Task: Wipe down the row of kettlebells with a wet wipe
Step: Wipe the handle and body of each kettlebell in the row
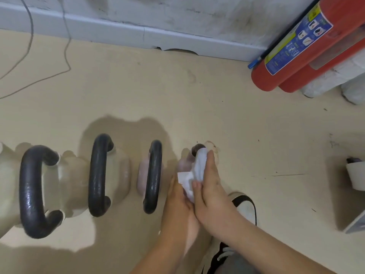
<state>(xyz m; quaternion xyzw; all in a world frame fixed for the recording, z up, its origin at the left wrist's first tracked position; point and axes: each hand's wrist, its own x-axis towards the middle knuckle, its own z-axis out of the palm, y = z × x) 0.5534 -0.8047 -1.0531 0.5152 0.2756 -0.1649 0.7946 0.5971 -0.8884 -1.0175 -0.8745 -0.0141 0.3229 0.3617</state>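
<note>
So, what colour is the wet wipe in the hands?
White; the wet wipe shows best in the head view.

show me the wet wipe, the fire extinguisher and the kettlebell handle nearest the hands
wet wipe [199, 167], head view, bunched white middle
fire extinguisher [296, 43], head view, blue label
kettlebell handle [153, 177], head view, middle of black bar

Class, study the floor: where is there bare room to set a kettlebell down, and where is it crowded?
Free: the floor between the kettlebell row and the skirting board, right of the cable; also between the right hand gripping the wet wipe and the white container. Crowded: the row itself, handles close together, and by the fire extinguishers.
</note>
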